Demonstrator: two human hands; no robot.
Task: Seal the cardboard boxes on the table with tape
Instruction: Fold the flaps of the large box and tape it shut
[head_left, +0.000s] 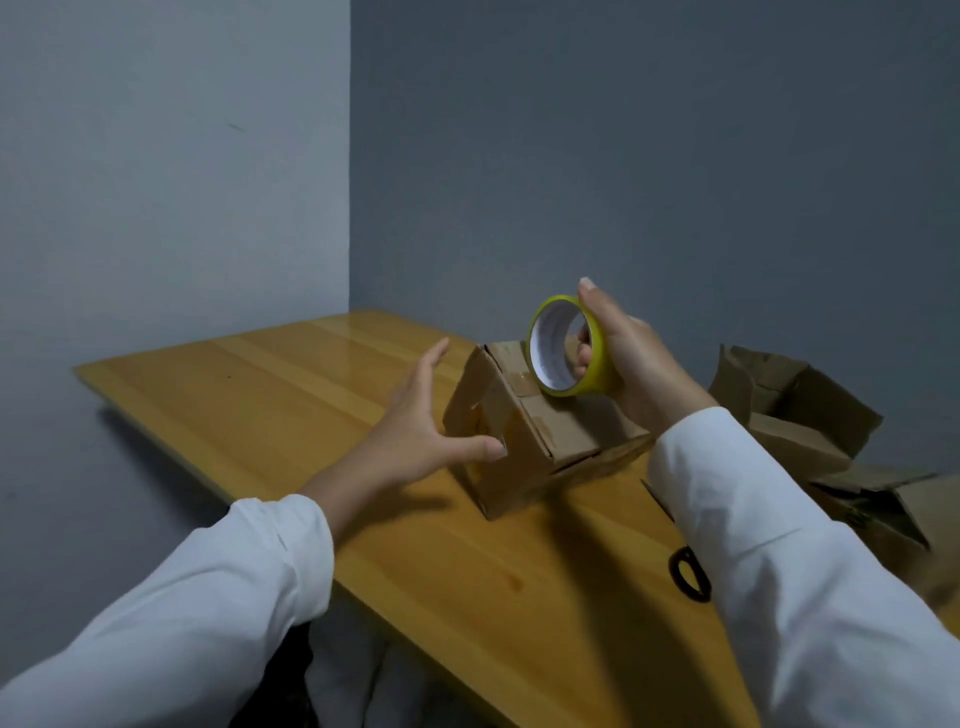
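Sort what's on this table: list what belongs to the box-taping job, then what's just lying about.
In the job:
- tape roll, gripped by the right hand
- closed cardboard box, with the left hand open beside it, thumb at its side
- open boxes at the right, not yet sealed

Lying about:
- black scissors handle near the right sleeve, untouched

Both arms were stretched forward in white sleeves. The left hand (426, 431) was held open, fingers spread. The right hand (631, 358) was raised, fingers curled around the tape roll (597, 364).
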